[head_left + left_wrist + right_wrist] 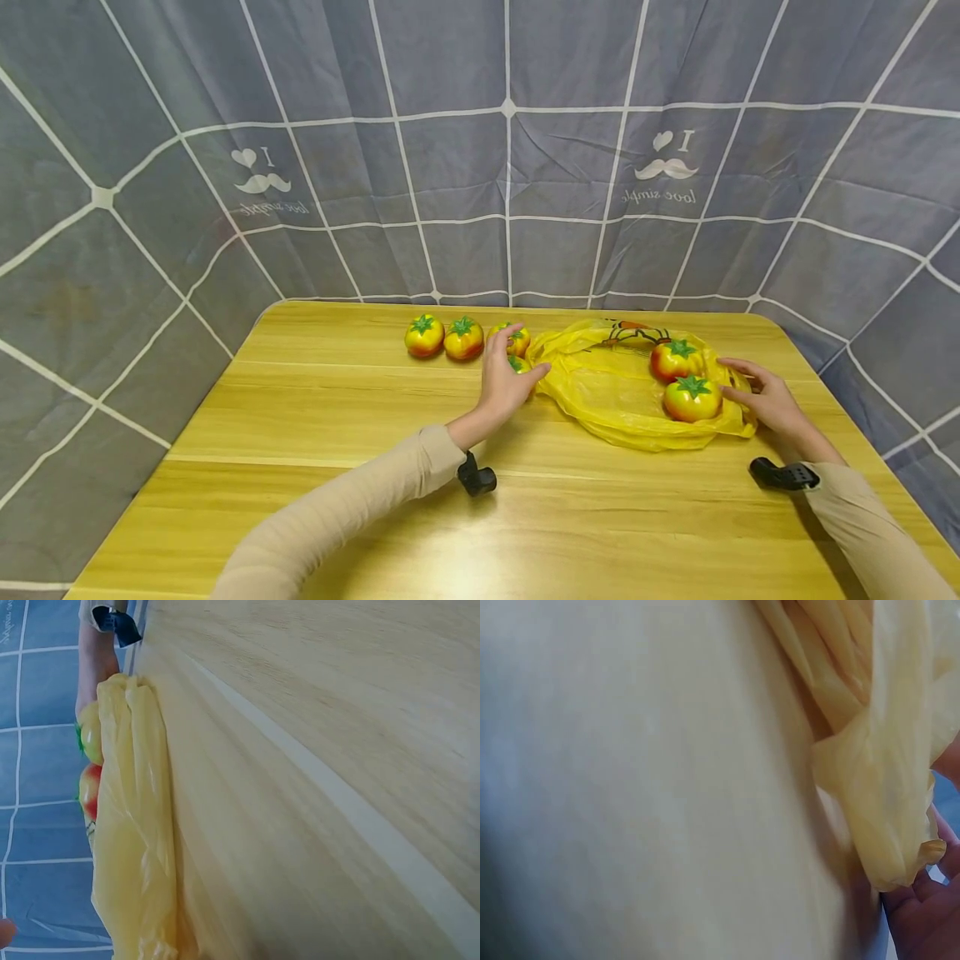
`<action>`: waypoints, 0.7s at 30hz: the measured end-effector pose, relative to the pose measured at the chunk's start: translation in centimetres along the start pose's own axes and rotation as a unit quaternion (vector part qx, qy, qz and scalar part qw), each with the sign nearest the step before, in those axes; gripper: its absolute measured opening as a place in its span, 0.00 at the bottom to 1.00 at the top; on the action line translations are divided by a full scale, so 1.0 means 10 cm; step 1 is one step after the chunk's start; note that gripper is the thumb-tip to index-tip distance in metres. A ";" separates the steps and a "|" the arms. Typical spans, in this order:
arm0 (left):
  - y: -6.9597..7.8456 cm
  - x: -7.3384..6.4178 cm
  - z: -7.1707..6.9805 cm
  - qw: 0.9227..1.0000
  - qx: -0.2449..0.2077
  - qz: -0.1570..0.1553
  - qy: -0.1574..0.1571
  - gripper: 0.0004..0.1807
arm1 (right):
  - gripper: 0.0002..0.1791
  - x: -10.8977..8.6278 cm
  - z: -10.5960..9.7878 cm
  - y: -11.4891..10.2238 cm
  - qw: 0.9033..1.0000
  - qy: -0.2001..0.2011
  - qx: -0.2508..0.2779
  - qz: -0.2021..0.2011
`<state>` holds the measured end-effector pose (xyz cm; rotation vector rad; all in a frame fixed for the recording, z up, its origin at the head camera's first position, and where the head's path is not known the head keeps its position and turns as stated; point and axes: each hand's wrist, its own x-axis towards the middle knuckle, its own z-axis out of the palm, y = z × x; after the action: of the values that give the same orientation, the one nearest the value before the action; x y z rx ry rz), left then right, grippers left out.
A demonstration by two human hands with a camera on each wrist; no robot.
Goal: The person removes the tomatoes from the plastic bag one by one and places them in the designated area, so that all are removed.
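Observation:
A yellow plastic bag [600, 400] lies spread on the table. Two yellow-red toy tomatoes with green leafy tops, a rear tomato [671, 360] and a front tomato [692, 400], sit on its right part. My left hand [504, 379] is at the bag's left edge, fingers extended and thumb spread, partly covering a tomato [517, 364] and another tomato [516, 340] behind it. My right hand [768, 402] is at the bag's right edge, thumb and fingers apart, close beside the front tomato. In the right wrist view, bag folds [900, 810] hide part of that hand.
Two more tomatoes, a leftmost tomato [424, 337] and its neighbour [463, 339], stand left of my left hand near the table's back edge. A grey gridded curtain [450, 167] surrounds the wooden table [315, 417] behind and at the sides.

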<state>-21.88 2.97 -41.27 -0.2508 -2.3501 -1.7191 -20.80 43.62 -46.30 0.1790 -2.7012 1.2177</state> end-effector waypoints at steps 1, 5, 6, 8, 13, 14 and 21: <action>0.01 0.00 0.02 1.000 -0.001 0.000 -0.002 0.36 | 0.26 0.00 0.00 0.00 1.000 0.000 -0.001 0.000; 0.04 0.02 0.10 1.000 -0.016 0.009 -0.009 0.35 | 0.27 0.00 -0.01 0.00 1.000 -0.001 -0.007 0.001; 0.05 0.03 0.13 1.000 -0.019 0.013 -0.009 0.35 | 0.27 0.00 -0.01 0.00 1.000 -0.001 -0.009 0.000; 0.07 0.04 0.17 0.999 -0.027 0.020 -0.013 0.35 | 0.27 0.01 -0.01 0.00 1.000 -0.003 -0.008 0.000; 0.13 0.06 0.31 0.999 -0.027 0.021 -0.019 0.35 | 0.27 0.03 0.01 0.02 1.000 -0.002 -0.007 -0.009; 0.14 0.07 0.34 0.999 -0.025 0.022 -0.019 0.35 | 0.27 0.03 0.01 0.04 1.000 -0.001 -0.009 -0.011; 0.18 0.06 0.57 0.999 -0.022 0.021 -0.028 0.35 | 0.26 0.04 0.01 0.09 1.000 0.006 -0.017 -0.011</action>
<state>-22.38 8.92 -41.13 -0.3574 -2.3289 -1.7684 -21.38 44.15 -46.95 0.1974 -2.6998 1.1635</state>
